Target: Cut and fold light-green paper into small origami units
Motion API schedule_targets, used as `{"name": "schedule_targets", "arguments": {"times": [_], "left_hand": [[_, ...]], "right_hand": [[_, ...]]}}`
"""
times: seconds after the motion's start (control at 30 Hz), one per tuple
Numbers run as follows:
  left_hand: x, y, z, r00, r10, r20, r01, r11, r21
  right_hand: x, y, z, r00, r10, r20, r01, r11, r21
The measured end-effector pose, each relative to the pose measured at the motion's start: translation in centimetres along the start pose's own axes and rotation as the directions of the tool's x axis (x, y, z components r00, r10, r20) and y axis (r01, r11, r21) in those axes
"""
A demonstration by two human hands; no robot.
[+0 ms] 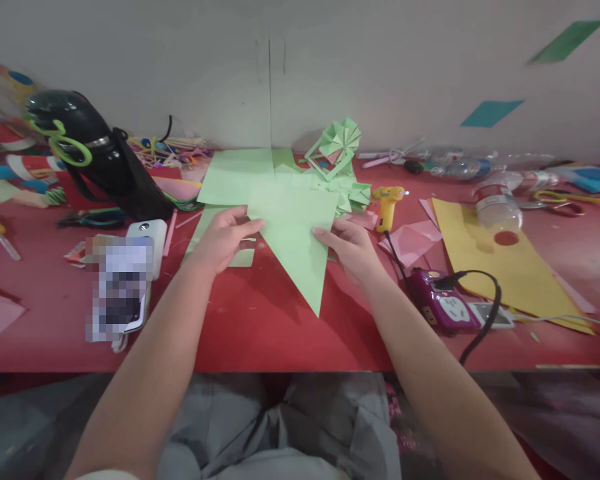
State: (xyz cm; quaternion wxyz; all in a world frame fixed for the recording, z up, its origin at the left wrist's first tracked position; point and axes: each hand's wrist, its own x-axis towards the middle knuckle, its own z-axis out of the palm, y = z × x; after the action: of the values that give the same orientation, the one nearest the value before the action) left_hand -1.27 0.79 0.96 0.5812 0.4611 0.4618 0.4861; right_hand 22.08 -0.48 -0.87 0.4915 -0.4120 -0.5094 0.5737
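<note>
A light green sheet of paper (300,233), its lower part tapering to a point toward me, is held up between my two hands above the red table. My left hand (227,233) pinches its left edge, thumb on top. At the right edge, my right hand (347,243) grips it with the thumb in front and the fingers behind. Behind it lie more green sheets (235,175), partly covered. Just beyond, a folded green paper flower (341,143) stands against the wall, with other folded green pieces (353,195) at its foot.
A black bottle (100,157) leans at left, near a phone (123,287). On the right are a yellow hot glue gun (389,203), a purple power socket (443,303) with cables, pink paper (410,243), yellow paper (505,267), a plastic bottle (497,207) and scissors (560,200).
</note>
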Motion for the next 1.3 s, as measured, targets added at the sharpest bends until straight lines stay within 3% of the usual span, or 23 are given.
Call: {"name": "schedule_targets", "arguments": {"times": [0.13, 0.27, 0.5, 0.63, 0.77, 0.87, 0.97, 1.07, 1.17, 1.3], "left_hand": [[0.0, 0.7, -0.9, 0.996, 0.062, -0.063, -0.064, 0.998, -0.019], [-0.3, 1.1, -1.2, 0.990, 0.140, 0.010, -0.141, 0.990, 0.011], [-0.4, 0.9, -1.8, 0.980, 0.189, 0.059, -0.193, 0.979, 0.068], [-0.5, 0.9, -2.2, 0.988, 0.137, 0.069, -0.143, 0.986, 0.084], [-0.8, 1.4, -2.0, 0.975, -0.015, 0.223, 0.001, 0.998, 0.063], [-1.1, 1.3, -1.4, 0.944, -0.140, 0.300, 0.088, 0.979, 0.182], [-1.3, 1.0, -0.8, 0.913, -0.213, 0.349, 0.101, 0.944, 0.315], [-1.3, 0.4, -0.4, 0.908, -0.217, 0.359, 0.087, 0.935, 0.345], [-1.1, 0.0, -0.4, 0.905, -0.231, 0.357, 0.137, 0.953, 0.271], [-0.5, -0.3, -1.0, 0.962, -0.158, 0.224, 0.129, 0.982, 0.140]], "right_hand": [[0.2, -0.3, -0.3, 0.998, -0.061, 0.013, 0.060, 0.998, 0.032], [0.5, 0.0, -0.6, 0.984, -0.124, -0.130, 0.128, 0.992, 0.024], [0.8, 0.6, -0.8, 0.982, -0.139, -0.130, 0.134, 0.990, -0.051], [1.0, 0.9, -0.9, 0.979, -0.130, -0.159, 0.123, 0.991, -0.052], [0.8, 0.5, -0.7, 0.975, -0.177, -0.131, 0.164, 0.981, -0.105], [0.5, -0.1, -0.5, 0.972, -0.218, -0.090, 0.194, 0.956, -0.218], [0.3, -0.6, -0.3, 0.972, -0.235, -0.030, 0.215, 0.928, -0.305], [0.3, -0.6, -0.2, 0.982, -0.187, 0.002, 0.181, 0.949, -0.257], [0.4, -0.7, -0.3, 0.997, -0.081, 0.005, 0.081, 0.991, -0.104], [0.5, -1.1, -1.2, 1.000, 0.024, -0.002, -0.024, 0.999, -0.031]]}}
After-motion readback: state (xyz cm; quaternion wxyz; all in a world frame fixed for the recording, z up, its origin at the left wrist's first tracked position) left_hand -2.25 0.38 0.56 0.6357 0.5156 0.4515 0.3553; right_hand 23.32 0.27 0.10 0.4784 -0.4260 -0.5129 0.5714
